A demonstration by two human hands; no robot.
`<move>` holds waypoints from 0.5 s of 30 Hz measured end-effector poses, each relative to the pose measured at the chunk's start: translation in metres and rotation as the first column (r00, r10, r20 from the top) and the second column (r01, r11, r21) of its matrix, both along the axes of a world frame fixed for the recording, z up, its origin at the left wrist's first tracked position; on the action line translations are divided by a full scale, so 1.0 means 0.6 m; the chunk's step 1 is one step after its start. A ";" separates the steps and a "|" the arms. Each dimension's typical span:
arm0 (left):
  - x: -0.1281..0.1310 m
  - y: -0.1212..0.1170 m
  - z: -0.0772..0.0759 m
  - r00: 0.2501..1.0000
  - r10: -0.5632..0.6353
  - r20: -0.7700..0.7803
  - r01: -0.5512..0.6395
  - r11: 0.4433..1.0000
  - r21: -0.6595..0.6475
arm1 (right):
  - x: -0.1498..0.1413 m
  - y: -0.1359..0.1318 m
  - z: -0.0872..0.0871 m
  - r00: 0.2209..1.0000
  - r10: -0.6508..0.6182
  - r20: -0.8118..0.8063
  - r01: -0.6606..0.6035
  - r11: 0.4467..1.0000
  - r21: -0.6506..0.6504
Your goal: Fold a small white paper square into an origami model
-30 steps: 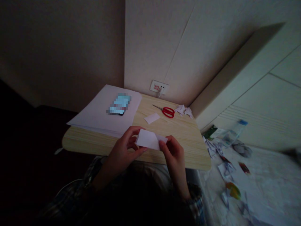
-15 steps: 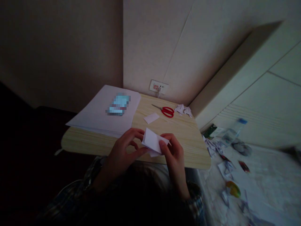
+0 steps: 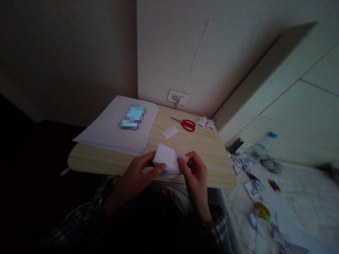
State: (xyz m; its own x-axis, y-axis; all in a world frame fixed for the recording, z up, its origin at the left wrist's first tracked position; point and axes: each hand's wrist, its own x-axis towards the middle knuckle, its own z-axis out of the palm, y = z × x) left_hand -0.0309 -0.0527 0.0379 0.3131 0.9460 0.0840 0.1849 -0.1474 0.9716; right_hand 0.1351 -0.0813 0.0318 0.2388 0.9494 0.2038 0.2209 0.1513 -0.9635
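Note:
Between my two hands is a piece of folded white paper (image 3: 166, 157), with several layers showing at its edges. My left hand (image 3: 140, 173) grips its left side, thumb on the front and fingers behind. My right hand (image 3: 194, 173) pinches the right side, the thumb lying over a fold. The paper is held above the near edge of the wooden table (image 3: 209, 155). Beyond it lie a small white paper rectangle (image 3: 170, 132) and a pair of scissors (image 3: 188, 125) with red handles.
A stack of large white sheets (image 3: 106, 116) covers the table's left, a phone (image 3: 134, 117) on top. Folded paper pieces (image 3: 206, 122) sit at the back right corner. A wall socket (image 3: 178, 97) holds a plug. The bed (image 3: 304, 197) at right carries a bottle (image 3: 266, 143) and paper pieces.
My left hand has closed in on the paper's left side, its fingers now pressed against it. The folded paper has turned and shifted slightly left, and more of its layered edge shows.

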 end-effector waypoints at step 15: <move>0.005 0.009 0.002 0.973 0.112 0.201 -0.079 0.983 -0.166 | -0.004 0.002 0.003 0.991 0.125 0.054 -0.125 0.992 -0.006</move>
State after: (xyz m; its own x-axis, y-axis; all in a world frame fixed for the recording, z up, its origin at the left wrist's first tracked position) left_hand -0.0278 -0.0470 0.0391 0.2121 0.9772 -0.0133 -0.0184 0.0176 0.9997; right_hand 0.1327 -0.0802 0.0335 0.1069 0.9717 0.2104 0.2527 0.1781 -0.9510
